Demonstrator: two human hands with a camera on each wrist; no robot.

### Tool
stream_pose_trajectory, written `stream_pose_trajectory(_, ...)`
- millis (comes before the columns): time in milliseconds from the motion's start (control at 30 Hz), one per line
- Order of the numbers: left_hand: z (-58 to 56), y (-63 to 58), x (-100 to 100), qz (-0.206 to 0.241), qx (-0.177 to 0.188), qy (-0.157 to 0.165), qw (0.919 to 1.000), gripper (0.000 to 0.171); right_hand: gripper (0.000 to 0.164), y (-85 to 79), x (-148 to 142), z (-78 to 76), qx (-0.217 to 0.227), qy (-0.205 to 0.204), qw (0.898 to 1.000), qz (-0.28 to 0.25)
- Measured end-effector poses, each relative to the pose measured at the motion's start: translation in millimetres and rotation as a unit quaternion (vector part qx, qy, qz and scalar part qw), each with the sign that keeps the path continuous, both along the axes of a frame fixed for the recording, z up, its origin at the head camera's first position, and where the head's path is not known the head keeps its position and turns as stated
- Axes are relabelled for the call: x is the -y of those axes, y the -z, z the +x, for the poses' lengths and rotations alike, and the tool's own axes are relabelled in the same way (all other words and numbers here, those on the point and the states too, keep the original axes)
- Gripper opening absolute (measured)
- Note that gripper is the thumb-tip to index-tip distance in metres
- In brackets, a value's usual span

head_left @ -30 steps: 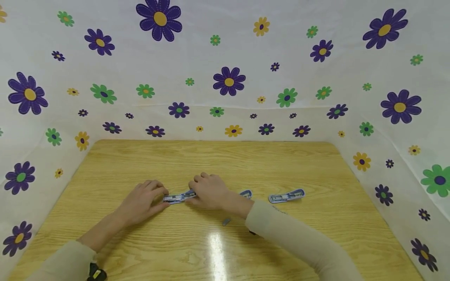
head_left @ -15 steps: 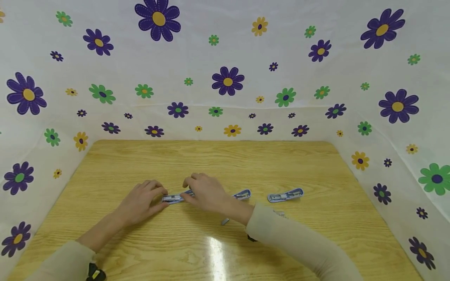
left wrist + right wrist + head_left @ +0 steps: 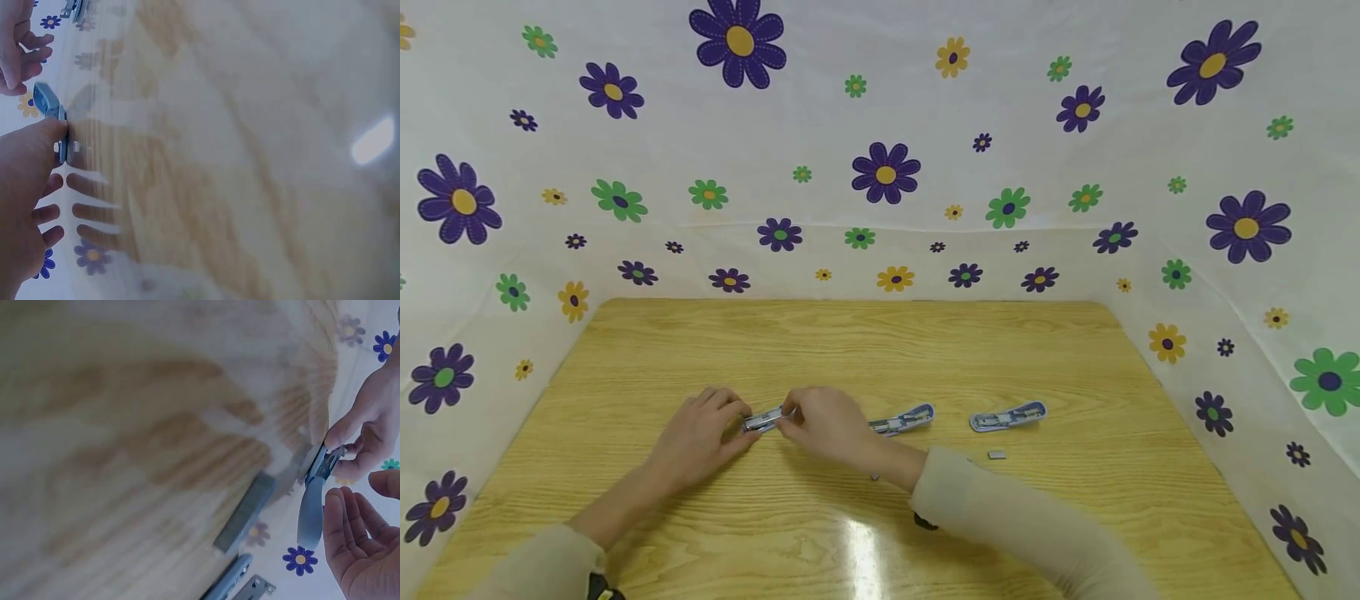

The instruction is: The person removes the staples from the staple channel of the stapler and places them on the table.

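In the head view a small blue stapler [image 3: 763, 419] lies open at the left of the wooden table, its metal staple channel showing. My left hand [image 3: 698, 437] pinches its left end between thumb and fingers; the left wrist view shows the thumb on the stapler [image 3: 63, 134]. My right hand [image 3: 831, 427] is at the other end, which it partly hides in the head view. In the right wrist view the fingers of my right hand [image 3: 365, 550] are extended beside the raised blue arm of the stapler [image 3: 311, 515], thumb apart from them.
Two more opened blue staplers, a nearer one [image 3: 910, 418] and a farther one [image 3: 1009, 417], lie to the right. A short grey staple strip [image 3: 997, 455] is in front of them. Another small grey strip [image 3: 245, 512] shows large in the right wrist view. Flowered cloth [image 3: 880, 125] surrounds the table.
My right hand has moved left and slightly nearer along the stapler, which has shifted slightly left. The middle stapler and the right staple strip are now less covered by the right arm.
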State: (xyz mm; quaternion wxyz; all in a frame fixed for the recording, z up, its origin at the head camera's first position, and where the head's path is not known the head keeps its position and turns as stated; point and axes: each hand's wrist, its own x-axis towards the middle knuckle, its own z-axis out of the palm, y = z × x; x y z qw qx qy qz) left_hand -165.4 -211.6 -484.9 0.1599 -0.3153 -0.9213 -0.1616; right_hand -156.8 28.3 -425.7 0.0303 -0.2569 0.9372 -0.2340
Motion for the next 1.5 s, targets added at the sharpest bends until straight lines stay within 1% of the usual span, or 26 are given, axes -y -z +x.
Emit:
stream_pose_trajectory(133, 2.3, 0.5, -0.9, -0.003, -0.01, -0.013, 0.9999, 0.026, 0.017, 3.4, 7.2, 0.5, 0.036, 0.023, 0.999, -0.034)
stream_pose_trajectory(300, 4.0, 1.1, -2.0, -0.002, -0.008, -0.024, 0.9997, 0.027, 0.016, 6.7, 15.5, 0.0, 0.06, 0.039, 0.995, -0.064)
stream_pose_trajectory(433, 4.4, 2.8, -2.8, 0.001, -0.013, -0.028, 0.9995, 0.029, 0.016, 8.3, 21.4, -0.4, 0.071, 0.041, 0.994, -0.07)
stream_pose_trajectory(600, 4.2, 4.1, -3.5, -0.001, -0.022, -0.037, 0.9991, 0.03, 0.017, 6.4, 27.7, -2.2, 0.08, 0.048, 0.993, -0.068)
stream_pose_trajectory(900, 5.0, 4.8, -5.1, -0.003, -0.025, -0.051, 0.9984, 0.034, 0.017, 9.8, 29.4, -15.3, 0.117, 0.069, 0.986, -0.095)
stream_pose_trajectory(1033, 5.4, 4.1, -5.6, -0.004, -0.031, -0.052, 0.9982, 0.035, 0.017, 9.9, 32.5, -19.1, 0.118, 0.071, 0.987, -0.085)
stream_pose_trajectory(1333, 6.2, 3.3, -7.2, -0.006, -0.023, -0.053, 0.9983, 0.033, 0.016, 12.3, 38.2, -21.2, 0.13, 0.061, 0.987, -0.075)
stream_pose_trajectory(1500, 5.9, 3.7, -7.2, -0.004, -0.029, -0.051, 0.9983, 0.033, 0.015, 14.5, 39.6, -21.5, 0.142, 0.067, 0.984, -0.089)
